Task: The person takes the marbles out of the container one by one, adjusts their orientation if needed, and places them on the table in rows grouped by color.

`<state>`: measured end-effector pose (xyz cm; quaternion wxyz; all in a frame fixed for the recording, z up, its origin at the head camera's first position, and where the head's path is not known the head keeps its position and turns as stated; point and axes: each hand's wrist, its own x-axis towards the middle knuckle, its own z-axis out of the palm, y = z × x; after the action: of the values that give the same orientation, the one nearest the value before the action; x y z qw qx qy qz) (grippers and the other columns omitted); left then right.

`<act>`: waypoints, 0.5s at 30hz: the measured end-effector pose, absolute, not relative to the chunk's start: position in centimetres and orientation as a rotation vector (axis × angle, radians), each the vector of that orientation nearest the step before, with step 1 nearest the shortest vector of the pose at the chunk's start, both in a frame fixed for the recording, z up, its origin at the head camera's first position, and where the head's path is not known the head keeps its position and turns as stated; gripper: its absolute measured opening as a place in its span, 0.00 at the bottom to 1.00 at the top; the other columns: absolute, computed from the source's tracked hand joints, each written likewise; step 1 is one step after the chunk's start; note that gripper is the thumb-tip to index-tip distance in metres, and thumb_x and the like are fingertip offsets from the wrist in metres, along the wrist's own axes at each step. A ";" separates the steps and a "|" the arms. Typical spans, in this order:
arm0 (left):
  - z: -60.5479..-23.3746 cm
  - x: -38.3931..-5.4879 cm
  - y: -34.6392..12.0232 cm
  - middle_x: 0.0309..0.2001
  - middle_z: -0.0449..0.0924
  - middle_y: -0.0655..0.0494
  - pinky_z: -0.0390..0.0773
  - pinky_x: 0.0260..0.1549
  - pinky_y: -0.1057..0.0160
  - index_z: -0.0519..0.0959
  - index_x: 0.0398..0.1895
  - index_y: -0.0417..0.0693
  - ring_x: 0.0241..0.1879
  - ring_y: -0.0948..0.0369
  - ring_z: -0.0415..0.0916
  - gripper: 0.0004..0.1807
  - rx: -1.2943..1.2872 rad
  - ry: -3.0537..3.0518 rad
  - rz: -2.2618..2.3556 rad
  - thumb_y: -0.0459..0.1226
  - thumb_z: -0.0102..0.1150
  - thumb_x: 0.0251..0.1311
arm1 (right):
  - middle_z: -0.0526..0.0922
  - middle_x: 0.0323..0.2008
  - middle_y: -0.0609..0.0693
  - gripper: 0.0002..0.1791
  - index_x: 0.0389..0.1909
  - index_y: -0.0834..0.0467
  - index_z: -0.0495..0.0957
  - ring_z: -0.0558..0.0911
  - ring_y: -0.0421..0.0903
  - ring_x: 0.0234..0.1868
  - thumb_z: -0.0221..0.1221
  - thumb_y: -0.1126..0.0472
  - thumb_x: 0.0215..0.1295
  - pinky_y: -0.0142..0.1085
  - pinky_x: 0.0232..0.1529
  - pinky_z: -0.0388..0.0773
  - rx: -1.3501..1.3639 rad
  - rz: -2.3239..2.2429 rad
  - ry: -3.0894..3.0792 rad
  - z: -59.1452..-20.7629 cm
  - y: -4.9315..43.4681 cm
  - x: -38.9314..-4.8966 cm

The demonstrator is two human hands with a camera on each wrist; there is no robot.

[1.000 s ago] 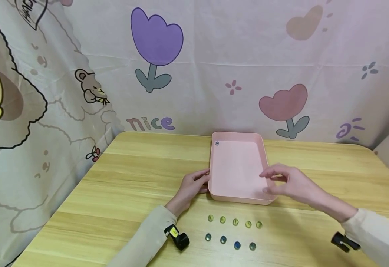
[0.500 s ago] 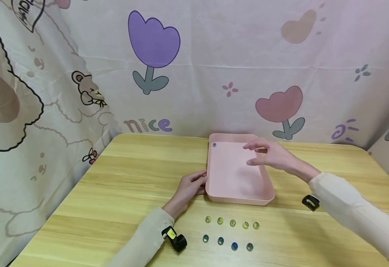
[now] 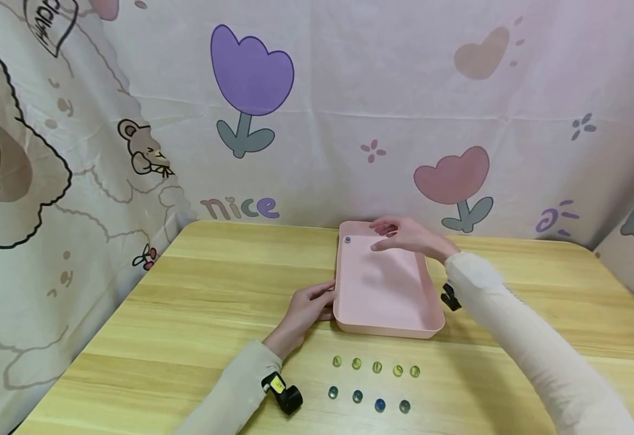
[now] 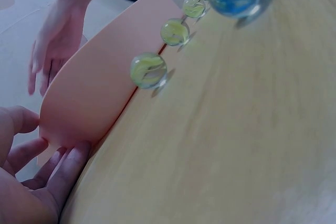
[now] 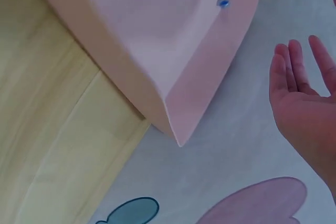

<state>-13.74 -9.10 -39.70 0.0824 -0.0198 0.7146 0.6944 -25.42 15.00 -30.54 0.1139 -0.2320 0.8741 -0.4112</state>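
Observation:
A pink tray (image 3: 387, 296) lies on the table. One small blue marble (image 3: 347, 240) sits inside at its back left corner. My left hand (image 3: 303, 308) rests against the outside of the tray's left wall, its fingers (image 4: 68, 169) touching the plastic in the left wrist view. Above the tray's back part hovers my right hand (image 3: 406, 235), fingers apart and nothing seen between them. In front of the tray lies a row of several clear marbles with yellow swirls (image 3: 377, 367). Nearer to me is a row of several bluish marbles (image 3: 380, 405).
Behind the wooden table (image 3: 224, 272) hangs a pale printed curtain (image 3: 338, 72) with flowers and cartoon animals. A black wrist camera (image 3: 286, 396) is strapped over the left sleeve, close to the marbles.
My right hand has moved left and toward the back, from the tray's right edge to over its rear part. The left hand stays at the tray's wall; the marbles have not moved.

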 end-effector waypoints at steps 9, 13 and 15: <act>-39.8 -13.5 -9.2 0.48 0.81 0.45 0.83 0.37 0.64 0.73 0.62 0.38 0.41 0.61 0.79 0.23 -0.043 2.118 2.095 0.38 0.56 0.67 | 0.75 0.58 0.63 0.32 0.61 0.65 0.72 0.73 0.55 0.57 0.68 0.56 0.57 0.47 0.61 0.69 -0.590 -1.271 2.560 -32.4 12.9 -27.8; -39.9 -13.6 -9.2 0.48 0.81 0.45 0.83 0.37 0.64 0.74 0.62 0.39 0.41 0.61 0.79 0.22 -0.036 2.116 2.100 0.38 0.56 0.67 | 0.74 0.59 0.63 0.31 0.63 0.65 0.70 0.72 0.56 0.60 0.66 0.59 0.59 0.47 0.62 0.68 -0.574 -1.376 2.489 -33.0 12.2 -28.3; -40.0 -13.7 -9.2 0.48 0.81 0.45 0.83 0.37 0.64 0.74 0.62 0.38 0.41 0.60 0.80 0.22 -0.024 2.114 2.104 0.38 0.56 0.67 | 0.74 0.60 0.63 0.31 0.63 0.65 0.70 0.71 0.56 0.62 0.65 0.61 0.60 0.47 0.63 0.68 -0.567 -1.439 2.458 -33.2 12.0 -28.4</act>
<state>-13.69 -9.21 -39.96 0.0791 -0.0081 0.7066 0.7032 -28.44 12.01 -33.16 0.1185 -0.1938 0.8405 -0.4919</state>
